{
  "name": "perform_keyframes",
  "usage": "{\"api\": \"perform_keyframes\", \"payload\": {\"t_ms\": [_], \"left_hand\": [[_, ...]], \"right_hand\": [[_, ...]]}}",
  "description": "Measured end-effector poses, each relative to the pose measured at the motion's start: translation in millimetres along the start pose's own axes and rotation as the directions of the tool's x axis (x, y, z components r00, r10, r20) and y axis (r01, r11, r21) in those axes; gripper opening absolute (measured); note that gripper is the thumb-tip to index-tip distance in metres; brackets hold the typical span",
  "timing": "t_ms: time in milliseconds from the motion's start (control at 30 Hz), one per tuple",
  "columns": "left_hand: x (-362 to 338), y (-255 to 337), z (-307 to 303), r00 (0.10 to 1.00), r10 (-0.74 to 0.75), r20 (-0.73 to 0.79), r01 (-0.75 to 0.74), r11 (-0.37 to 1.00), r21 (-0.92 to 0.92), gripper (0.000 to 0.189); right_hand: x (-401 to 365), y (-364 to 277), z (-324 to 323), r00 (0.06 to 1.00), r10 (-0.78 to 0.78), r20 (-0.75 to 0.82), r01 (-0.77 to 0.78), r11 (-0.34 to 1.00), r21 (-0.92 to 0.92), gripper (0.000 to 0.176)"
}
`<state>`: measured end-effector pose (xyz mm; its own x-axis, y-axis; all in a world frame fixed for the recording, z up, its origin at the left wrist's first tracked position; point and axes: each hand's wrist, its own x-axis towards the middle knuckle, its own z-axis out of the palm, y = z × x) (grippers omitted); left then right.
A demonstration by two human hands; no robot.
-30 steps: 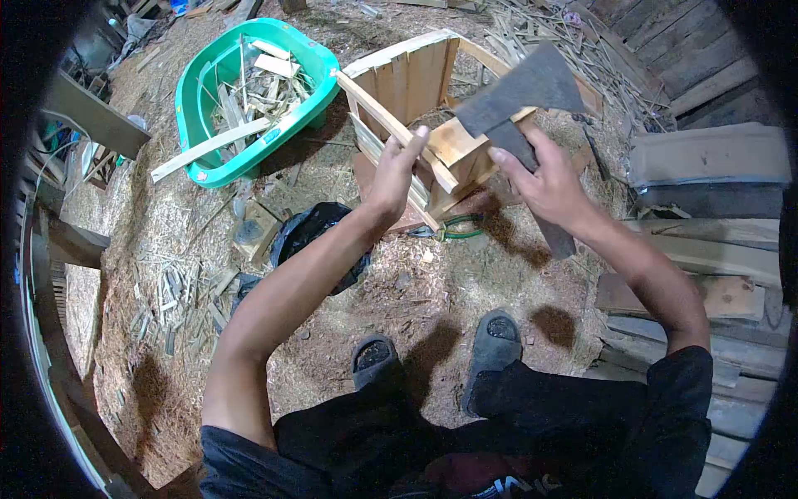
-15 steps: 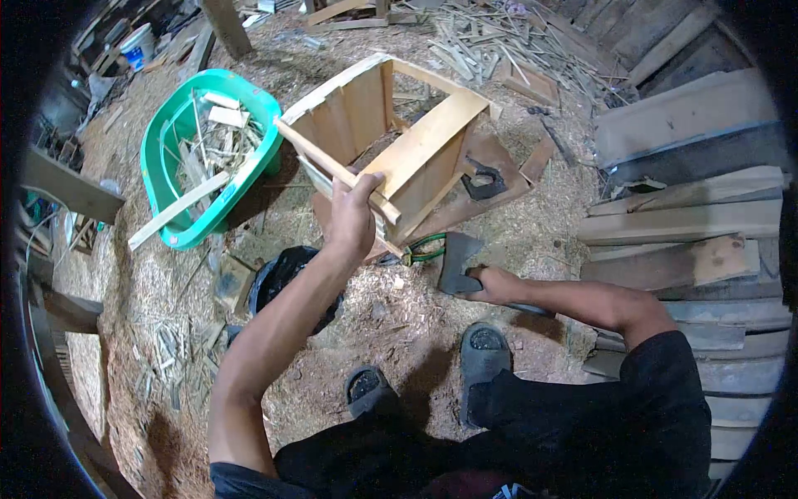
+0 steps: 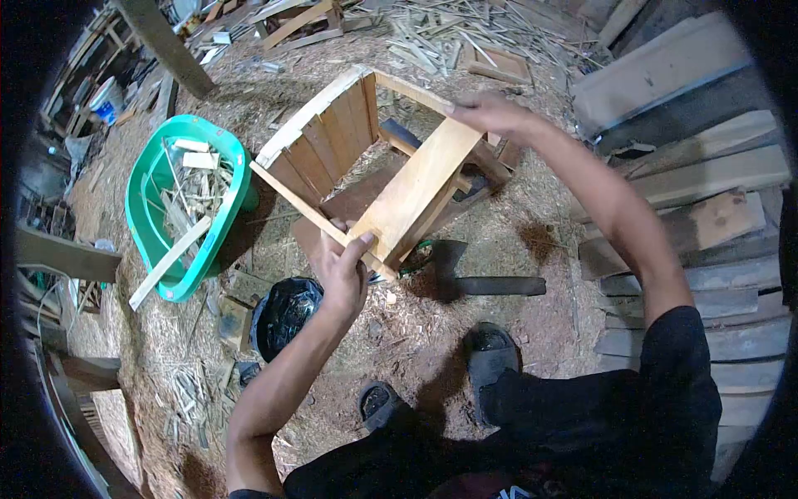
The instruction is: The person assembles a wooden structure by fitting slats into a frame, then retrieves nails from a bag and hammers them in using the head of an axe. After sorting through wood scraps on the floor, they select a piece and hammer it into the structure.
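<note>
A slatted wooden frame (image 3: 420, 187), open in the middle and with a broad pale board across it, is held tilted above the ground between both my hands. My left hand (image 3: 342, 270) grips its near corner, thumb on top of the board and fingers beneath. At the far right corner my right hand (image 3: 490, 116) is closed over the board's end; its fingers are partly hidden and slightly blurred. Below the frame, a hatchet (image 3: 499, 286) lies on the ground, its dark handle pointing right and its head partly in shadow.
A green tub (image 3: 170, 293) with wood scraps stands at the left. Beside my left forearm sits a black plastic-lined bucket (image 3: 287, 316). Stacked planks (image 3: 690, 224) line the right side. A wooden post (image 3: 166, 50) rises at the upper left; wood offcuts (image 3: 449, 33) lie behind.
My right hand has let go of the hatchet, leaving it on the ground, and has moved up to the frame's far right corner. The frame has tilted and shifted while my left hand still holds it.
</note>
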<state>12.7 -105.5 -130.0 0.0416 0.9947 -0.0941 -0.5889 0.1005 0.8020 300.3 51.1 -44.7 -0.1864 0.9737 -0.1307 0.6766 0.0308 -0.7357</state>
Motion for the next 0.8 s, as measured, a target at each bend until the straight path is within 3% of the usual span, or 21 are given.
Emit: {"api": "perform_keyframes", "payload": {"t_ms": [67, 200, 267, 367, 400, 533, 667, 800], "left_hand": [[-1.6, -3.5, -5.6, 0.999, -0.026, 0.04, 0.024, 0.999, 0.044, 0.039], [-8.1, -2.3, -3.9, 0.998, -0.058, 0.038, 0.056, 0.997, 0.056, 0.036], [-5.0, 7.0, 2.5, 0.994, -0.102, 0.049, 0.1, 0.995, 0.028, 0.037], [7.5, 29.7, 10.6, 0.996, -0.065, 0.057, 0.062, 0.996, 0.058, 0.045], [9.6, 42.3, 17.5, 0.994, -0.085, 0.067, 0.08, 0.994, 0.072, 0.046], [25.9, 69.8, 18.5, 0.985, -0.079, 0.154, 0.063, 0.992, 0.106, 0.052], [53.0, 78.2, -23.1, 0.965, -0.074, 0.25, -0.026, 0.927, 0.373, 0.053], [65.4, 88.7, -53.2, 0.923, -0.183, 0.338, -0.074, 0.778, 0.624, 0.054]], "right_hand": [[-8.6, 17.4, 14.6, 0.993, 0.11, 0.038, -0.117, 0.959, 0.256, 0.04], [-9.9, 35.9, 9.4, 0.976, 0.161, 0.144, -0.202, 0.915, 0.348, 0.044], [-3.8, 44.1, 9.5, 0.987, 0.108, 0.123, -0.144, 0.927, 0.345, 0.044], [-36.1, -10.2, 9.1, 0.949, 0.298, -0.099, -0.239, 0.89, 0.389, 0.042], [-22.6, 9.2, 3.1, 0.959, 0.28, -0.045, -0.244, 0.894, 0.375, 0.045], [-35.0, -1.3, 5.0, 0.956, 0.278, -0.097, -0.135, 0.707, 0.695, 0.05], [-29.2, 18.3, 17.3, 0.967, 0.238, -0.094, -0.043, 0.513, 0.857, 0.067], [-35.9, 6.0, 10.3, 0.999, 0.022, 0.033, -0.039, 0.624, 0.781, 0.07]]}}
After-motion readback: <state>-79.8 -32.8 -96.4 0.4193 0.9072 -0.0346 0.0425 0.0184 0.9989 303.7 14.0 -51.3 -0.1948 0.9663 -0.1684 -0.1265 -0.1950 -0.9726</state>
